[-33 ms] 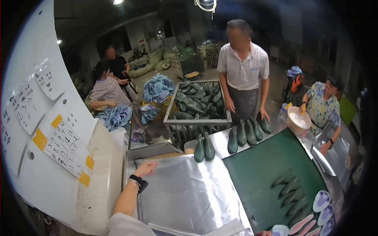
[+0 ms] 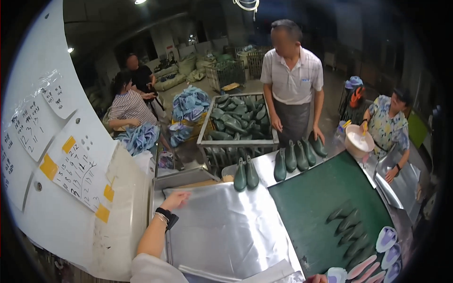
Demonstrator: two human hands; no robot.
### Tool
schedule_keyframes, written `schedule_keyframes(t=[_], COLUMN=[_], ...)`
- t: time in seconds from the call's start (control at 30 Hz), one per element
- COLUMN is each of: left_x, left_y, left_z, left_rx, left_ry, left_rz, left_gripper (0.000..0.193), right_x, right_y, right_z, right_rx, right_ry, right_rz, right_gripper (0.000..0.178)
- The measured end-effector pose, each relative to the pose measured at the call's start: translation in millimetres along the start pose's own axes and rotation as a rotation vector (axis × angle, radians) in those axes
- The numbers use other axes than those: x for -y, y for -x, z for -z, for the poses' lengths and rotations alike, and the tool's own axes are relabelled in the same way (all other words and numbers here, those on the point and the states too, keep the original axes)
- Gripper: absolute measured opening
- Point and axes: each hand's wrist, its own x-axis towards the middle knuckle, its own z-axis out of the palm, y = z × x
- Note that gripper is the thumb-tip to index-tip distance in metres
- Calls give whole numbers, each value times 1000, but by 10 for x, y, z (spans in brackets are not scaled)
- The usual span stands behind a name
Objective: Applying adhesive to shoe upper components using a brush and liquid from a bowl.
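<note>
Head view: shiny silver metal table point(image 2: 212, 236) in a dim workshop

White wall panel point(image 2: 52, 224) bearing handwritten paper sheets point(image 2: 75, 174) fills the left. Over the table's far left corner, the left hand point(image 2: 175, 200) extends blurred, loosely parted fingers. Two dark green, foot-shaped lasts point(image 2: 240, 177) rest at the far edge, long axes running away, broad ends nearest. Mostly cropped below, the right hand point(image 2: 316, 279) has a grip I cannot tell; just beside it sit a white-and-lilac shoe upper point(image 2: 337, 275) and slanting long pink pieces point(image 2: 361, 266), then a green mat's point(image 2: 302, 212) right edge.

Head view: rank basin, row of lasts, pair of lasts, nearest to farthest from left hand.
From left hand:
1. Pair of lasts, ahead and right.
2. Row of lasts, farther right.
3. Basin, rightmost, past the row.
</note>
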Motion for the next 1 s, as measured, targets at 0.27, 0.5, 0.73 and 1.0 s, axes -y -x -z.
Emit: schedule_keyframes(t=[0.27, 0.5, 0.73, 1.0], left_x=[-429, -198, -155, -20], left_y=[-3, -308, -286, -67], left_z=[-201, -538, -674, -647], left_rx=[48, 154, 164, 168], left_ry=[41, 78, 46, 62], left_rz=[-43, -71, -6, -29], left_gripper=[35, 35, 36, 37], right_x=[-102, -44, 21, 92], right_y=[-79, 8, -28, 16], right_z=[24, -113, -238, -282], right_rx=[29, -42, -4, 23], right_ry=[-38, 10, 14, 91], right_rz=[-5, -38, -9, 39], right_gripper=[26, 27, 27, 29])
